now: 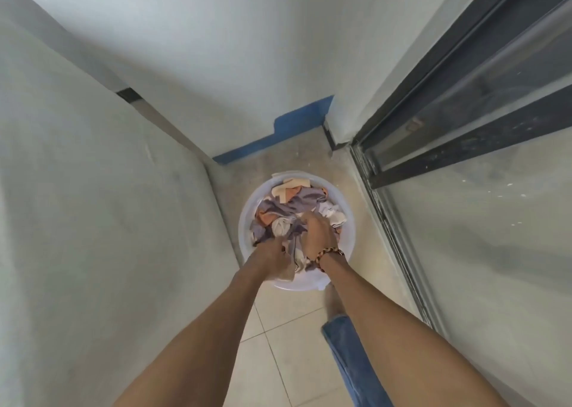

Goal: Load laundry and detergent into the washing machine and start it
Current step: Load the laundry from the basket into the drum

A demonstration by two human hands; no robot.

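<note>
Both hands dig into the laundry [288, 211] heaped in the white basin [247, 217] at twelve o'clock: left hand [272, 256] and right hand [318, 236] each clutch cloth. Tangled pieces may drag out and drop on the tiled floor [278, 344].

A single head-worn camera looks steeply down from standing height onto a white tub [247, 208] of laundry on the floor. The tub sits low of centre, fairly far below the lens. Beyond it rises a wall corner; a glass door frame [402, 236] runs to its right.
</note>
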